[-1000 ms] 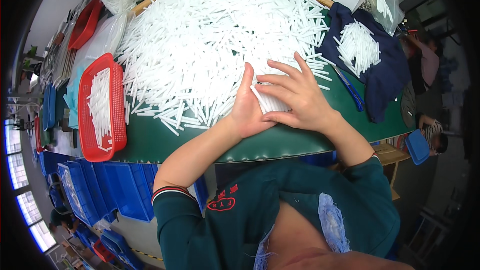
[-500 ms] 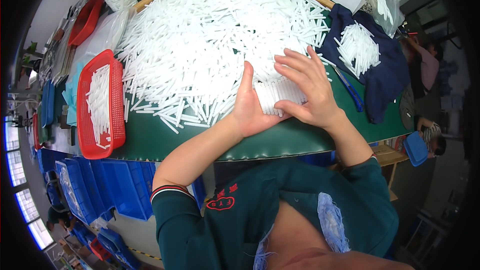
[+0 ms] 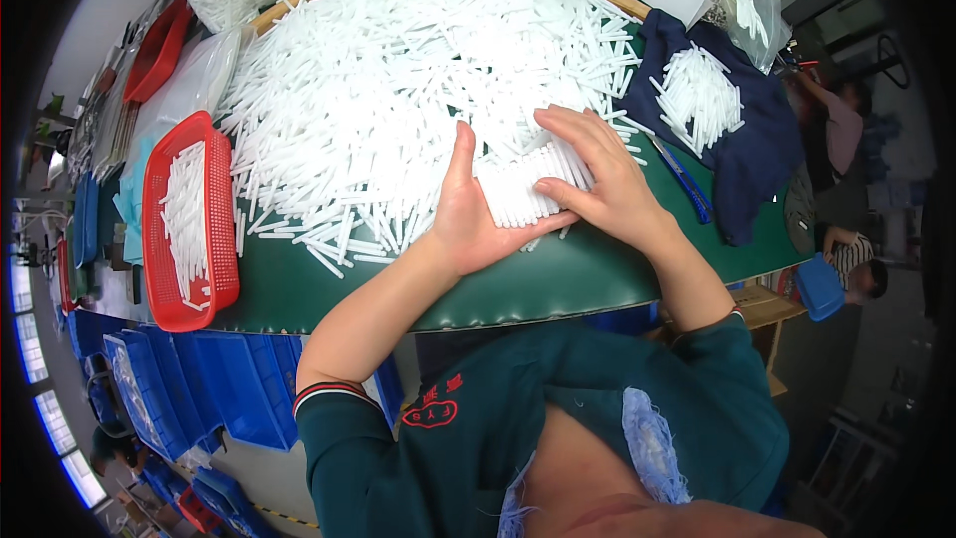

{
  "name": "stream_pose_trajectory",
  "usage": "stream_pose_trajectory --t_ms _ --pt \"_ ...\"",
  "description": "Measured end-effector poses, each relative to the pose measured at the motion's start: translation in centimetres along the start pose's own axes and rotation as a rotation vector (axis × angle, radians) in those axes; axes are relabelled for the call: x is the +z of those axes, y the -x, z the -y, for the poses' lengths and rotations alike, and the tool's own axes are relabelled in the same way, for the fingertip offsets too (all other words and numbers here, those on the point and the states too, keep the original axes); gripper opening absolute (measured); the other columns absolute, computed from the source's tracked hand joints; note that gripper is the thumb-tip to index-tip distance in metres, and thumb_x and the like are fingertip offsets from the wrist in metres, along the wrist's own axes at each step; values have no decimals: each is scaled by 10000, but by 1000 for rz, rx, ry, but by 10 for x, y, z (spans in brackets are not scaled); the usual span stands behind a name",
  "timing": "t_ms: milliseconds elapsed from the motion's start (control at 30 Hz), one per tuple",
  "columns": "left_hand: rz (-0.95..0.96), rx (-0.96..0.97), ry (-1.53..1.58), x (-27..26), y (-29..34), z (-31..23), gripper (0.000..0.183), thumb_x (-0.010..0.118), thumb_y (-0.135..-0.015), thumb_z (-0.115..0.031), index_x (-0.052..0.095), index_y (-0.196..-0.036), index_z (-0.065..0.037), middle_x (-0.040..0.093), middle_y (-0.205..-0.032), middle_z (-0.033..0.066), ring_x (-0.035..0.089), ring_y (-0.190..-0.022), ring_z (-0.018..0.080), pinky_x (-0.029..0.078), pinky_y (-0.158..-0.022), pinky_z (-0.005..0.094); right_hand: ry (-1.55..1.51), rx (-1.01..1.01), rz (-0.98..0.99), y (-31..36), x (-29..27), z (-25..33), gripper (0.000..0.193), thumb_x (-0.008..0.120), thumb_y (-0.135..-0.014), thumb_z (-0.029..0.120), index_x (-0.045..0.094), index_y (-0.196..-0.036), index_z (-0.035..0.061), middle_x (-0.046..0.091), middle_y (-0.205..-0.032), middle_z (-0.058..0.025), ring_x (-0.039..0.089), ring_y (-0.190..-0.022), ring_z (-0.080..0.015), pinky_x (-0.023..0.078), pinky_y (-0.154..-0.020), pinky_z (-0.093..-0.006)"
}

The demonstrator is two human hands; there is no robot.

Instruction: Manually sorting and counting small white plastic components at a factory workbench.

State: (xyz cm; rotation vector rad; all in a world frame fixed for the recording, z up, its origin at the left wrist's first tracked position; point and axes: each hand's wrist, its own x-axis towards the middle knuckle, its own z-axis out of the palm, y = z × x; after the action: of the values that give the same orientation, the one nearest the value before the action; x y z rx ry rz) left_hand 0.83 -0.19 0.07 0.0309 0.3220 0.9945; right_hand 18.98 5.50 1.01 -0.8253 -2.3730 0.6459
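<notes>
A tidy row of short white plastic sticks [image 3: 511, 195] lies side by side across my left hand [image 3: 460, 224], which is palm up with its thumb raised at the row's left end. My right hand [image 3: 615, 184] closes in from the right, its thumb resting on the front of the row and its fingers curving round the back end. The row sits between both hands, just above the near edge of a large loose heap of the same white sticks [image 3: 398, 90]. The fingers of my left hand are hidden beneath the row.
A red mesh basket [image 3: 221, 229] with more sticks stands on the left of the green table [image 3: 568, 284]. At the right, a dark blue cloth [image 3: 742, 194] bears a small stick pile [image 3: 697, 100]; a blue-handled tool [image 3: 687, 184] lies beside it. Blue crates [image 3: 249, 389] stand below.
The view has shifted slightly. More sticks show in the row as my right hand has tilted and moved its fingers back along it; both hands still hold the row.
</notes>
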Motion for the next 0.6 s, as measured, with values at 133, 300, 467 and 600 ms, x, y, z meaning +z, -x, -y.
stream_pose_trajectory --t_ms 133,300,467,600 --pt "-11 11 -27 -2 1 -4 791 272 -889 -720 282 -1461 -174 323 -1480 87 339 -1351 315 249 -1096 581 -285 121 36 1 -3 2 530 663 -848 228 492 -1315 47 558 -1254 -154 518 -1191 -294 395 -995 -354" --pt "-26 24 3 -1 1 -5 782 276 -890 -718 296 -1451 -173 329 -1474 92 339 -1350 312 246 -1092 595 -394 149 30 2 0 0 488 637 -877 187 489 -1320 44 566 -1243 -149 543 -1164 -263 411 -974 -332" --pt "-8 24 29 2 3 -6 776 276 -894 -711 289 -1454 -173 328 -1475 92 334 -1354 312 237 -1093 603 -452 179 4 1 -2 1 487 632 -887 163 481 -1334 47 568 -1244 -135 522 -1186 -237 400 -984 -331" --pt "-16 25 29 4 3 -5 776 279 -896 -707 286 -1455 -170 347 -1466 88 331 -1357 308 237 -1092 607 -534 215 -5 3 -1 -1 486 632 -892 155 476 -1334 28 562 -1259 -126 506 -1195 -212 386 -999 -319"
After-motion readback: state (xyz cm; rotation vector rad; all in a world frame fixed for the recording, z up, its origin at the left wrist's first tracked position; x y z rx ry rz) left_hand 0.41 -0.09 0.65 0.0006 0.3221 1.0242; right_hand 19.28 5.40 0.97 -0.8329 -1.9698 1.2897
